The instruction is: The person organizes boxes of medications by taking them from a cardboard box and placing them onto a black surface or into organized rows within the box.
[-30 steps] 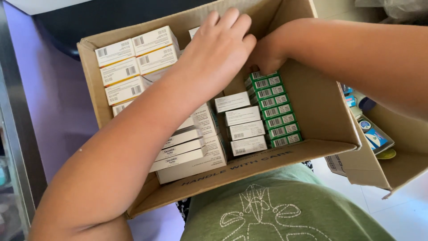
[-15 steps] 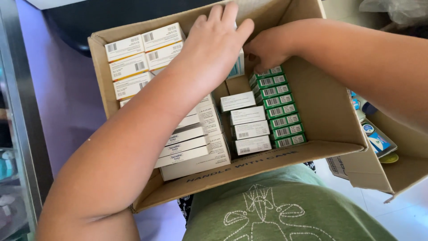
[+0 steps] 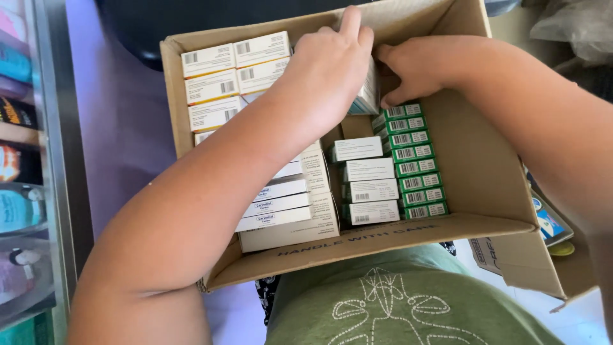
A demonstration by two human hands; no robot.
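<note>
An open cardboard carton (image 3: 485, 172) rests against my body, packed with small medicine boxes. My left hand (image 3: 325, 76) reaches deep into its far side, fingers curled over a grey-white box (image 3: 369, 96) standing against the back wall. My right hand (image 3: 412, 67) comes in from the right and touches the same box and the top of a row of green-edged boxes (image 3: 412, 160). White boxes (image 3: 364, 182) lie in a stack in the middle. More white boxes (image 3: 233, 73) fill the far left corner, and others (image 3: 281, 207) lie under my left forearm.
A shelf unit with coloured packets (image 3: 19, 166) runs along the left edge. Another open carton (image 3: 536, 268) with blue-printed packs (image 3: 549, 223) sits at the lower right. Plastic wrapping (image 3: 575, 25) lies at the top right. My green shirt (image 3: 396, 300) fills the bottom.
The carton has shifted right and down in view. Both hands have moved closer together at the carton's far wall, closing on the upright grey-white box.
</note>
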